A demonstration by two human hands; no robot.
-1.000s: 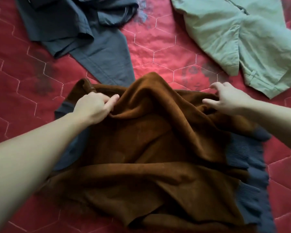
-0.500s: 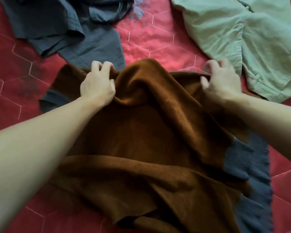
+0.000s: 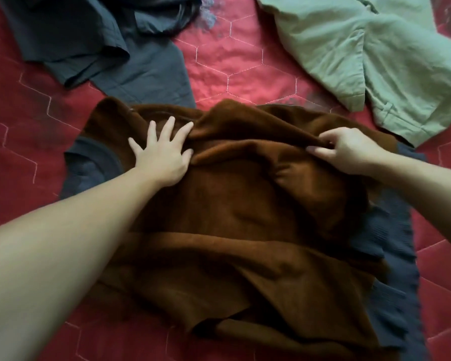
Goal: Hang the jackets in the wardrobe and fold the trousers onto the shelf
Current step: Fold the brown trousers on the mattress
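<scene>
On the red quilted bedspread with its stitched hexagon pattern lies a rumpled brown suede-like jacket with dark ribbed knit cuffs and hem, spread crumpled across the middle. Upon the jacket's upper left part, the person's left hand rests flat, fingers spread wide and pressing the cloth down. Toward the jacket's upper right edge, the right hand has its fingers pinching a raised fold of the brown fabric. Beyond the jacket to the upper left sits a dark blue-grey garment, loosely heaped. Beyond the jacket's upper right corner lie pale green trousers, just touching it.
</scene>
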